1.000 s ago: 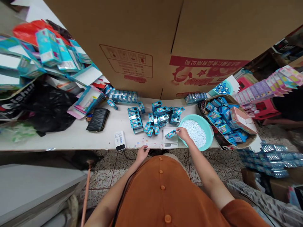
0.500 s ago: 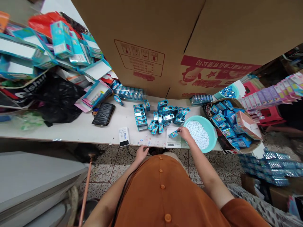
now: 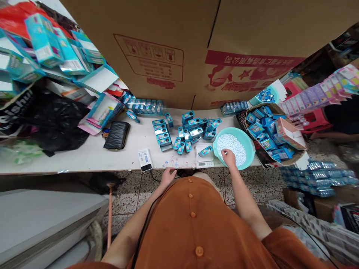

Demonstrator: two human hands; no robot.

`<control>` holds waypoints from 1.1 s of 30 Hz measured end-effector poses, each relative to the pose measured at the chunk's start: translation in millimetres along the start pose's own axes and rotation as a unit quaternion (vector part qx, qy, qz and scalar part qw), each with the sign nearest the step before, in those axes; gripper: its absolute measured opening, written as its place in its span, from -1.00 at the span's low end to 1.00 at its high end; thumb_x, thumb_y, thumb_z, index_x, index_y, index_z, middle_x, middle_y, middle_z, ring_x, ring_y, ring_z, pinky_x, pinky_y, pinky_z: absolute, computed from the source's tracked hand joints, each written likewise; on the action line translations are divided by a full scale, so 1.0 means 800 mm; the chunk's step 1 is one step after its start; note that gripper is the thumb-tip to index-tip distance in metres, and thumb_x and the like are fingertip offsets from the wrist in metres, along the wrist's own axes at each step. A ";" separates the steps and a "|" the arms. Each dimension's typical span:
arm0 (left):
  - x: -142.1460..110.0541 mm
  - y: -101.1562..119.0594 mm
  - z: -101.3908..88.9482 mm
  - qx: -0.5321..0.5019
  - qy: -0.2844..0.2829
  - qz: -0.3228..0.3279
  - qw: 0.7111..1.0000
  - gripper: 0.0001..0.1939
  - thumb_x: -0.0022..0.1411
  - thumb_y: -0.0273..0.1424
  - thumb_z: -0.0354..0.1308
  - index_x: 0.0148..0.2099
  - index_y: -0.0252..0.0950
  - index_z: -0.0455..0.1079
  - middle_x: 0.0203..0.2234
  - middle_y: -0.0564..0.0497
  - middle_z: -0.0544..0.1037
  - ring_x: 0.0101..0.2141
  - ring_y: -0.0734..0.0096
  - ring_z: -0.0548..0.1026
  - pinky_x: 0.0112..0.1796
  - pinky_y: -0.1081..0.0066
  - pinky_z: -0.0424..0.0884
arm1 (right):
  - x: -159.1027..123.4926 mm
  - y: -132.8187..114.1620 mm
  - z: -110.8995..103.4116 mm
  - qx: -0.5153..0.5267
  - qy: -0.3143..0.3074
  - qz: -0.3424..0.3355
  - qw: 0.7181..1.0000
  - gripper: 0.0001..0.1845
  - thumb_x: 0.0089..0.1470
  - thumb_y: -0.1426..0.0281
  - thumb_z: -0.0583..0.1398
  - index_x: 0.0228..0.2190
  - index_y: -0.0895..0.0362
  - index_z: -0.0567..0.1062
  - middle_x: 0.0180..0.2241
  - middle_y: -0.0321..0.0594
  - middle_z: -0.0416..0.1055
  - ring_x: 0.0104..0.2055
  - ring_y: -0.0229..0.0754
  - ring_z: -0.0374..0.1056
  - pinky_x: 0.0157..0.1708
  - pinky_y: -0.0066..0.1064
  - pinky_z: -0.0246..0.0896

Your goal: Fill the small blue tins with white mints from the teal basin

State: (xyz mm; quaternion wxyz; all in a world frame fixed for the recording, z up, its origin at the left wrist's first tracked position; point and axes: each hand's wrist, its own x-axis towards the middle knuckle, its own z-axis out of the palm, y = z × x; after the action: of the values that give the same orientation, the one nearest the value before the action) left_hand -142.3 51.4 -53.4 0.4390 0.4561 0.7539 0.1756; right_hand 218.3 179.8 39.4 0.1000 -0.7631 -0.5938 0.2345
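My right hand (image 3: 229,158) is over the turquoise basin (image 3: 251,141), its fingertips bent together at the small white pellets (image 3: 238,148) inside; what they pinch, if anything, is too small to see. Left of the basin stands a small white scale (image 3: 201,157), with a small blue box (image 3: 205,151) lying tilted on its plate. My left hand (image 3: 168,175) rests by the table's front edge, fingers loosely bent and apart, holding nothing. Behind the scale are several similar boxes (image 3: 195,132), some heaped and others in a neat row (image 3: 162,139).
On the right, a carton (image 3: 266,158) holds many blue boxes. A black wallet (image 3: 117,135) and a white power bank (image 3: 145,160) with a cable lie leftward. Large cardboard (image 3: 157,22) walls the back. Empty display boxes (image 3: 45,41) pile up far left.
My right hand has let go of the blue box on the scale and moved right, into the basin. My left hand stays near the table edge. The view has shifted slightly.
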 end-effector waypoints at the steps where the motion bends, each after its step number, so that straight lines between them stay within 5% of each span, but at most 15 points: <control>1: 0.001 0.001 0.000 0.003 -0.003 -0.003 1.000 -0.78 0.08 -0.29 0.09 -0.25 -0.29 0.40 -0.24 -0.10 0.54 -0.18 0.22 0.47 -0.13 0.29 0.36 | -0.005 0.010 0.002 -0.002 0.000 0.014 1.000 -0.71 0.04 0.30 0.03 -0.33 0.12 0.50 -0.25 -0.14 0.46 -0.31 -0.17 0.31 -0.19 -0.38 0.15; 11: 0.005 0.031 -0.001 0.058 -0.043 0.012 0.997 -0.76 0.12 -0.31 0.08 -0.19 -0.31 0.40 -0.22 -0.09 0.55 -0.16 0.26 0.48 -0.08 0.28 0.36 | -0.040 0.060 0.020 0.006 0.022 0.067 0.997 -0.71 0.03 0.33 0.03 -0.37 0.12 0.52 -0.32 -0.18 0.48 -0.35 -0.20 0.31 -0.27 -0.42 0.13; 15: 0.005 0.059 -0.006 0.076 -0.053 0.096 0.991 -0.78 0.16 -0.32 0.04 -0.19 -0.31 0.40 -0.22 -0.09 0.53 -0.17 0.27 0.47 -0.08 0.29 0.35 | -0.041 0.065 0.026 0.004 0.018 0.050 0.999 -0.71 0.04 0.34 0.03 -0.38 0.14 0.53 -0.32 -0.15 0.48 -0.34 -0.19 0.30 -0.26 -0.40 0.13; 19: 0.016 0.126 -0.005 0.079 -0.016 0.233 0.969 -0.78 0.23 -0.32 -0.03 -0.19 -0.28 0.39 -0.26 -0.05 0.52 -0.16 0.28 0.44 -0.09 0.28 0.34 | -0.040 0.065 0.037 0.021 0.016 -0.009 1.000 -0.65 0.10 0.26 0.00 -0.37 0.16 0.52 -0.33 -0.12 0.48 -0.29 -0.17 0.31 -0.20 -0.38 0.14; 23: 0.032 0.211 0.025 0.118 0.004 0.320 0.940 -0.72 0.22 -0.28 0.03 -0.07 -0.28 0.34 -0.20 -0.09 0.47 -0.09 0.24 0.37 -0.07 0.27 0.32 | -0.045 0.068 0.054 0.022 0.035 -0.112 0.993 -0.53 0.07 0.08 0.06 -0.24 0.21 0.48 -0.25 -0.04 0.45 -0.16 -0.09 0.30 -0.09 -0.28 0.15; 26: 0.044 0.257 0.062 0.177 -0.006 0.324 0.929 -0.44 0.12 -0.16 0.15 0.09 -0.37 0.20 -0.05 -0.18 0.39 0.00 0.13 0.30 -0.01 0.22 0.27 | -0.046 0.080 0.065 0.028 0.053 -0.151 0.987 -0.48 0.01 0.03 0.11 -0.20 0.21 0.46 -0.24 -0.03 0.43 -0.14 -0.07 0.30 -0.08 -0.24 0.17; 28: 0.051 0.274 0.086 0.226 -0.034 0.300 0.926 -0.32 0.04 -0.15 0.22 0.11 -0.41 0.15 -0.03 -0.23 0.36 0.00 0.07 0.29 -0.03 0.18 0.27 | -0.043 0.091 0.070 0.028 0.056 -0.180 0.982 -0.48 0.00 0.03 0.12 -0.19 0.20 0.44 -0.23 -0.02 0.43 -0.14 -0.05 0.30 -0.08 -0.20 0.18; 33: 0.057 0.279 0.107 0.304 -0.096 0.264 0.910 -0.67 0.14 -0.43 0.08 -0.03 -0.38 0.21 -0.13 -0.17 0.40 -0.10 0.14 0.36 -0.10 0.20 0.30 | -0.035 0.108 0.077 0.016 0.054 -0.213 0.975 -0.47 0.04 0.03 0.08 -0.18 0.23 0.43 -0.23 0.01 0.42 -0.14 -0.03 0.29 -0.08 -0.18 0.18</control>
State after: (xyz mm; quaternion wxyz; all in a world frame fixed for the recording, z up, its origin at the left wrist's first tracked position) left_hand 38.1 194.5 25.1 0.2870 0.7646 0.5770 0.0031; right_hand 257.9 121.4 -44.3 0.1919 -0.6289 -0.7326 0.1758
